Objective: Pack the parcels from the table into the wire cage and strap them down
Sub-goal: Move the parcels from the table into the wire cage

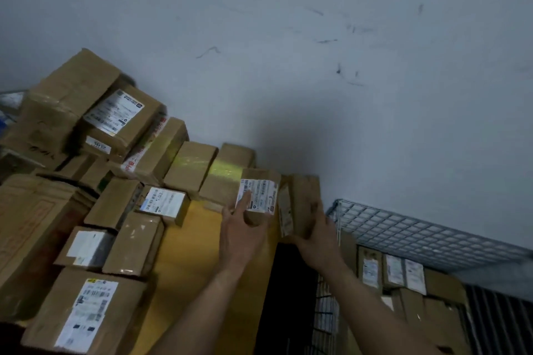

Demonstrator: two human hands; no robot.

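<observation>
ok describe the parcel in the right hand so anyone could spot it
Where the yellow table top ends beside the grey wire cage, the right hand grips a brown cardboard box turned on edge. Unlike the white-labelled box next to it, its broad face is bare, with a narrow label on its left side.

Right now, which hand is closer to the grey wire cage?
Right. The right hand grips a brown cardboard parcel beside the wire cage; the left hand holds a white-labelled parcel farther left.
</observation>
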